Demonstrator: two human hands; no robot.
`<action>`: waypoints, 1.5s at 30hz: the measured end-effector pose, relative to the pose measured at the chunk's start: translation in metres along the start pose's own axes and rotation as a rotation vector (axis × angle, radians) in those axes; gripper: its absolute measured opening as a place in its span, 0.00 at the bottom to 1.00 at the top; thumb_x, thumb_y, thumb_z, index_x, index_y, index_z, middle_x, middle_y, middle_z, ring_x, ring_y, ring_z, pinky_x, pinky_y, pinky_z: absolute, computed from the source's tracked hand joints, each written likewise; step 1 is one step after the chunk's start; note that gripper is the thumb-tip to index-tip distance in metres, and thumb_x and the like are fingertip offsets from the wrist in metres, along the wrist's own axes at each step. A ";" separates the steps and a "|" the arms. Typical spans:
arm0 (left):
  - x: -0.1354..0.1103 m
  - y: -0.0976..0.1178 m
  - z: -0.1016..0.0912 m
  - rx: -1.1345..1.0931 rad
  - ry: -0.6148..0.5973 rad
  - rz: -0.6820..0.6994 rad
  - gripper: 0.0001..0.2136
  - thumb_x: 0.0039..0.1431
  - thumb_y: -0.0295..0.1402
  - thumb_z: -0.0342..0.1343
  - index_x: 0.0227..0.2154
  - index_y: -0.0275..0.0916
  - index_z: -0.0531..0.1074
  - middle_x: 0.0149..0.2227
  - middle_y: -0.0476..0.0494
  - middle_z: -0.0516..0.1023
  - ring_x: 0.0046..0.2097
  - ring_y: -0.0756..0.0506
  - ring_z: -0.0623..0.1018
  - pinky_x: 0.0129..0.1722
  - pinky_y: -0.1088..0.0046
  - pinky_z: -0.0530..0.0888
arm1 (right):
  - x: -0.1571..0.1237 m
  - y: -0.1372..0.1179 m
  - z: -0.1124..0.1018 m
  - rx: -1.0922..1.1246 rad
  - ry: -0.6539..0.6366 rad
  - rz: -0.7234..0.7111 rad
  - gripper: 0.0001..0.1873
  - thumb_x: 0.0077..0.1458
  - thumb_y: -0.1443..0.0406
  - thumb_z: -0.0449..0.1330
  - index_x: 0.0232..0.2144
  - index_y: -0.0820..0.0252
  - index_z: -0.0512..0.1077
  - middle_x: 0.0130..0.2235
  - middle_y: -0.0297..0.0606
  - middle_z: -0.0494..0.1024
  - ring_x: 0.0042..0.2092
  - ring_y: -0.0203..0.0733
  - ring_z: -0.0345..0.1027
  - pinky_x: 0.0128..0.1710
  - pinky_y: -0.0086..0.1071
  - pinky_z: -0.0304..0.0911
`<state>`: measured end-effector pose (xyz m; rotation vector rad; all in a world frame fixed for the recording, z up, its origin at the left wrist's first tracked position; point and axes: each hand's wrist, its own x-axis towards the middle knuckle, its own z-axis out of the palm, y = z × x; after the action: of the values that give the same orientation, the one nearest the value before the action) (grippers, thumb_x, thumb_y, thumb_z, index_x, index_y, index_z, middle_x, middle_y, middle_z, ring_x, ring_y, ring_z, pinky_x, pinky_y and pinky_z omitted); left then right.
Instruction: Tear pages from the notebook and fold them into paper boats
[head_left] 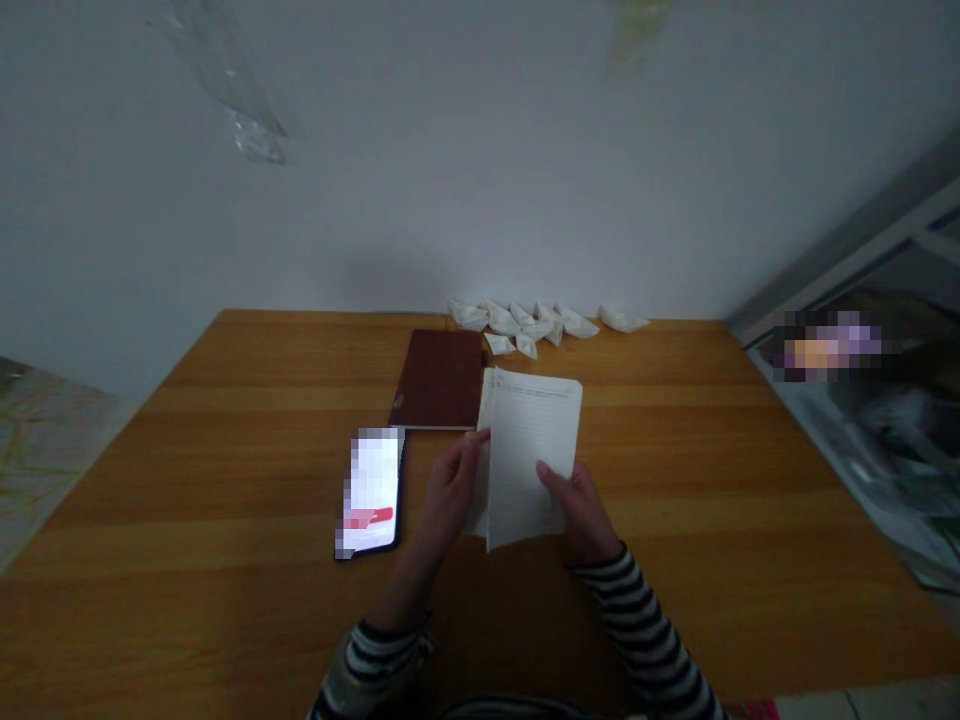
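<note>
— Left hand [448,490] and right hand [577,505] both hold my paper [529,455], over the middle of the bench [225,480].
— What step?
— Folding, I think. Edges must line up first.

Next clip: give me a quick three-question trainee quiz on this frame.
1. True or false: only the right hand holds the paper.
2. The phone lies: A) left of the left hand; B) right of the right hand; C) under the paper.
3. What small white things lie in a row by the wall?
Key: 1 false, both hands hold it; 2 A; 3 folded paper pieces.
</note>
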<state>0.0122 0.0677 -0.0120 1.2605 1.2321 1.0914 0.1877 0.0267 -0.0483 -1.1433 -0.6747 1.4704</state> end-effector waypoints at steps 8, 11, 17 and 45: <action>-0.009 0.005 0.010 0.185 0.113 0.238 0.08 0.62 0.37 0.57 0.33 0.41 0.79 0.62 0.39 0.70 0.61 0.37 0.71 0.61 0.58 0.66 | 0.002 0.007 0.005 0.120 -0.005 0.119 0.26 0.51 0.50 0.68 0.47 0.60 0.76 0.44 0.44 0.84 0.43 0.54 0.79 0.45 0.48 0.73; -0.008 0.006 0.008 -0.014 0.204 0.023 0.14 0.61 0.45 0.56 0.32 0.39 0.77 0.44 0.39 0.82 0.48 0.39 0.79 0.48 0.63 0.75 | 0.002 0.013 -0.001 0.127 0.037 0.120 0.27 0.49 0.49 0.69 0.46 0.59 0.77 0.43 0.44 0.84 0.45 0.55 0.79 0.45 0.47 0.73; -0.002 -0.011 -0.029 -0.133 0.512 -0.211 0.21 0.56 0.54 0.57 0.34 0.38 0.73 0.25 0.50 0.74 0.28 0.47 0.74 0.26 0.76 0.69 | 0.020 0.011 -0.038 -0.092 0.119 0.029 0.26 0.50 0.49 0.68 0.44 0.62 0.78 0.45 0.46 0.84 0.46 0.54 0.78 0.47 0.46 0.72; -0.061 -0.057 -0.047 0.056 -0.142 -0.367 0.27 0.55 0.39 0.60 0.57 0.38 0.68 0.55 0.34 0.77 0.55 0.32 0.75 0.54 0.52 0.72 | 0.159 -0.012 -0.102 -0.772 0.184 -0.260 0.22 0.46 0.60 0.63 0.44 0.62 0.71 0.46 0.45 0.80 0.46 0.50 0.73 0.50 0.45 0.67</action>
<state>-0.0426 0.0075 -0.0628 1.0783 1.3277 0.6957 0.2959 0.1635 -0.1211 -1.6669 -1.2639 0.8710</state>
